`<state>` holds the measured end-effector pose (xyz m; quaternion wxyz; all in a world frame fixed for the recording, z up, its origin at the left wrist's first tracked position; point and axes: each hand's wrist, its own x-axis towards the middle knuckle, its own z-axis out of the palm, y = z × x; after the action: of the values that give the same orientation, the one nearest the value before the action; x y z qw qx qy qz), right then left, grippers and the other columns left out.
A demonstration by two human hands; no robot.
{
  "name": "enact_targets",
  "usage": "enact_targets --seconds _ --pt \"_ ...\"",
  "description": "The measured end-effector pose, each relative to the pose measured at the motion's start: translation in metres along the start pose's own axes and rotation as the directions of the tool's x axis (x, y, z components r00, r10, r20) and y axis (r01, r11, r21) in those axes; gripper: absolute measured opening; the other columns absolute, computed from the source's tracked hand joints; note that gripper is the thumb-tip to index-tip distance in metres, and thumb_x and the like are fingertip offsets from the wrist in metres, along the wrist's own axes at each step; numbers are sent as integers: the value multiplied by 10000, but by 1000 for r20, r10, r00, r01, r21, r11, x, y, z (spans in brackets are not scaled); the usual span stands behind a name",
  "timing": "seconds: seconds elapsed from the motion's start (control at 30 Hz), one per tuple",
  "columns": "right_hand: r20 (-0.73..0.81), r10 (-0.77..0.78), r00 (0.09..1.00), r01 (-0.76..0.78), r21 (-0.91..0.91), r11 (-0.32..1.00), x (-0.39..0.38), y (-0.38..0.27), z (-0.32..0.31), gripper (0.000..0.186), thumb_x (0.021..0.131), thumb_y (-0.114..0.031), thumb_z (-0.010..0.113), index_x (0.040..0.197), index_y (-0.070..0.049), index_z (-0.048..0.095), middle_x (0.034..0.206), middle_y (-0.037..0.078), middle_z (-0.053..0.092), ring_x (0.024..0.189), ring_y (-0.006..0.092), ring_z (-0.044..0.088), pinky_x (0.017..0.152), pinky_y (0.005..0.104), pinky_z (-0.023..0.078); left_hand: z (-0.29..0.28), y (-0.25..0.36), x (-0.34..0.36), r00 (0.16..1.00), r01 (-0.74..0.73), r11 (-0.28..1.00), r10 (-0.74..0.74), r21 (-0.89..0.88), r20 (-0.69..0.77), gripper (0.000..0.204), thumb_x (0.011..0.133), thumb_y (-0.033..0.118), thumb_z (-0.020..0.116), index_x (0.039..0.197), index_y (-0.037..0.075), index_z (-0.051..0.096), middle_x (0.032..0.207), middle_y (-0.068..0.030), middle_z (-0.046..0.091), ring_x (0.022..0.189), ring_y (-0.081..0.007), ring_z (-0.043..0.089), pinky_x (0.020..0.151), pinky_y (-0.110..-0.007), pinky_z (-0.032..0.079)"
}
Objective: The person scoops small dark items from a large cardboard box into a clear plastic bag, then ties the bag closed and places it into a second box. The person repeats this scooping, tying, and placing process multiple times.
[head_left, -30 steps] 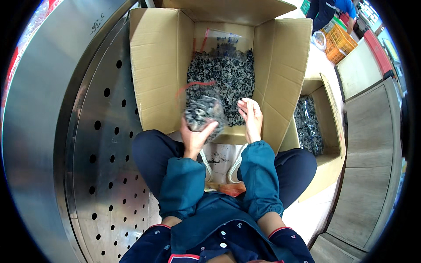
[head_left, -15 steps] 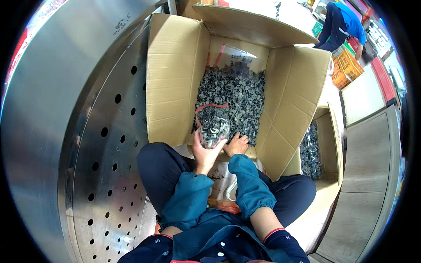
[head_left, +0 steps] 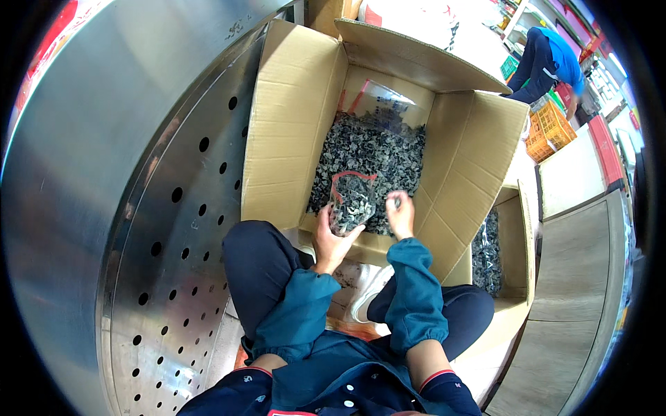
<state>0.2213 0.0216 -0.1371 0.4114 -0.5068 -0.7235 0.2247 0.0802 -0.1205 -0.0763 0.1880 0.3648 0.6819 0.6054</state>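
Note:
A large open cardboard box [head_left: 464, 164] in front of me holds a heap of small dark, curled dried pieces [head_left: 368, 139], apparently dried fungus, with a clear bag at the back. My left hand [head_left: 333, 236] cups a clear bag [head_left: 352, 202] of these pieces, its top edged in red, at the box's near end. My right hand [head_left: 400, 211] is raised just right of that bag over the pieces, fingers curled together; what they hold, if anything, I cannot make out.
A perforated steel panel [head_left: 173, 263] stands at my left. A second cardboard box [head_left: 512, 263] with bagged dark pieces lies at my right, beside grey cabinets [head_left: 565, 277]. Beyond, another person [head_left: 551, 55] in blue bends by an orange crate [head_left: 548, 132]. My bent legs flank the near end.
My right hand dipped into the pieces and has now lifted, fingers curled. The bag in my left hand has come upright and shifted right in view; the view has also turned.

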Motion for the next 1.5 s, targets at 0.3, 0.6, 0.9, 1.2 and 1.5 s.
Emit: enact_targets --seconds 0.3,0.6,0.9,1.2,1.5 --pt "495 -361 790 286 223 932 24 -181 -70 225 840 -134 593 1034 -20 577 977 114 567 914 237 558 784 309 449 -2 6 -2 992 -77 996 81 -47 100 752 538 199 845 1163 39 459 1050 -154 574 938 -272 586 801 -350 473" --pt "460 -447 767 435 139 889 -1 -175 -79 111 844 -55 554 914 -10 628 870 102 622 821 214 596 759 284 452 -5 17 -4 990 -120 982 130 -149 61 800 536 181 852 1199 47 426 1079 -130 575 964 -234 581 820 -331 471" --pt "129 434 892 -395 689 607 -46 -116 -50 354 926 -338 472 1165 -78 456 1023 57 533 839 148 538 736 243 449 -9 27 -2 994 -61 943 27 -328 -107 804 533 71 844 1209 34 411 1090 -116 538 978 -198 541 864 -325 449" --pt "658 201 725 -571 739 -358 -81 -99 -10 694 856 -632 326 1335 -131 347 1313 76 439 1166 237 465 930 423 448 -7 32 -30 932 -153 959 220 -238 287 1054 460 223 877 1317 5 302 1255 -146 417 1204 -236 383 1013 -362 301" --pt "638 388 665 -645 753 -131 -90 -103 -12 675 836 -642 375 1288 -143 434 1281 41 479 1156 215 469 958 399 401 -8 24 -18 842 282 664 175 -693 511 838 865 654 117 1348 -5 302 1393 -112 325 1303 -229 269 1083 -362 141"
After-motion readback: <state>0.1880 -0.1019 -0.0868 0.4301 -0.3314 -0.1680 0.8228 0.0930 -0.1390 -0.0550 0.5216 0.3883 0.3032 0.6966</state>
